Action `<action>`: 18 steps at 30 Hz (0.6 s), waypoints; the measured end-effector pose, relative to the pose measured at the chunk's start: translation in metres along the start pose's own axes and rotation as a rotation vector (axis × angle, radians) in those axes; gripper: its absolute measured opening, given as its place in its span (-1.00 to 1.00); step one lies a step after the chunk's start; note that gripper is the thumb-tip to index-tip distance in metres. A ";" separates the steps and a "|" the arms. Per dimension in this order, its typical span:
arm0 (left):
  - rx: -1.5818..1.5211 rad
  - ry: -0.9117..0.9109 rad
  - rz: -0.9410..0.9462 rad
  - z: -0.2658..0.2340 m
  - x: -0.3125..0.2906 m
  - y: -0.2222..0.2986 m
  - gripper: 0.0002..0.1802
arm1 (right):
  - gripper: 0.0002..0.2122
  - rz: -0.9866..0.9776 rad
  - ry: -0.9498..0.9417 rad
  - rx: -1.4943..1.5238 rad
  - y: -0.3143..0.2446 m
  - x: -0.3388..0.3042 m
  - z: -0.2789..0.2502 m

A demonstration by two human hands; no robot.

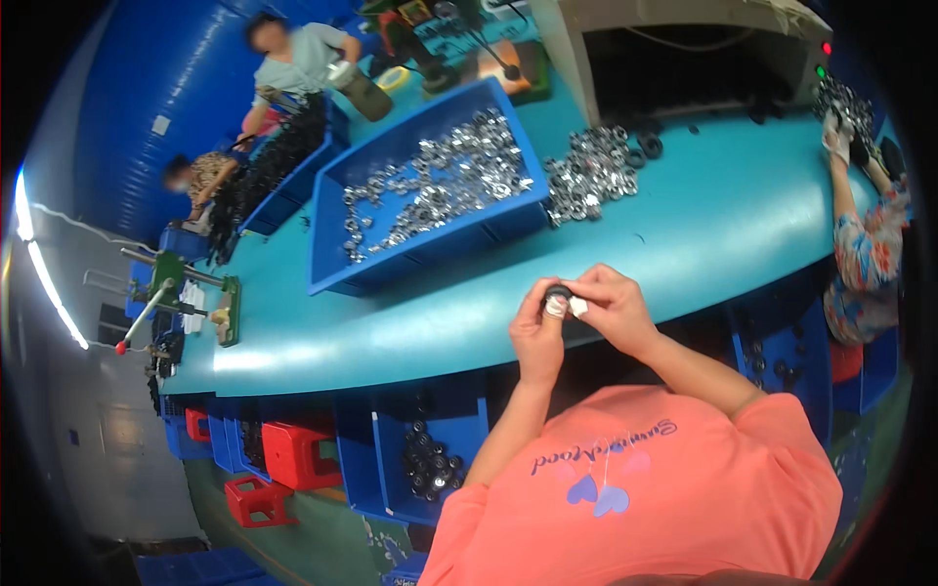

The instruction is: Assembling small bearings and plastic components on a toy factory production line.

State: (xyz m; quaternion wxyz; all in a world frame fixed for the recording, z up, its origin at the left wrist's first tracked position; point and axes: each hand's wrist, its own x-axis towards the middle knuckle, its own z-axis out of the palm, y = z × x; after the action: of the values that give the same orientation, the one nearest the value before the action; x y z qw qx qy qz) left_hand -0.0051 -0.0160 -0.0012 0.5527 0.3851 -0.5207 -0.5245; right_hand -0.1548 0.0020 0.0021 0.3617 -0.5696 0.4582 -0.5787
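Observation:
Close to the table's near edge, both hands hold one small black ring-shaped part (558, 291) between them. My left hand (535, 334) pinches it from the left, with a white cover on the thumb. From the other side my right hand (619, 311) grips it with bent fingers, also with white material at the thumb tip. The fingers hide much of the ring. Beyond my hands, a heap of shiny metal rings (594, 174) lies on the turquoise table (410, 337). Left of that heap stands a large blue bin (430, 244) with many similar rings (459, 171) inside.
A grey box-shaped machine (572, 59) stands at the back. A green hand press (166, 283) is at the left end. Co-workers sit at far left and right (865, 244). Below the table are blue bins (362, 459) with black parts and red stools (293, 454).

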 end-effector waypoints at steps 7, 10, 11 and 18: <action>-0.138 0.049 0.002 -0.008 0.006 -0.008 -0.71 | -0.70 0.018 0.008 0.039 -0.006 0.008 0.015; -0.165 -0.041 -0.062 -0.013 0.009 -0.006 -0.66 | -0.70 0.188 -0.033 0.193 0.013 0.009 0.011; -0.158 -0.074 -0.072 -0.014 0.010 -0.005 -0.64 | -0.70 0.229 -0.044 0.228 0.018 0.010 0.009; -0.099 -0.142 -0.091 -0.014 0.004 -0.007 -0.63 | -0.69 0.281 -0.100 0.250 0.009 0.014 -0.001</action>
State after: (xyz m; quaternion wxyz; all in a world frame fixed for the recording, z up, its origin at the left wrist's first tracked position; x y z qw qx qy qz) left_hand 0.0072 -0.0226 -0.0100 0.5085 0.3424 -0.5141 -0.6000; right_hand -0.1575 -0.0139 -0.0019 0.5290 -0.4787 0.4393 -0.5459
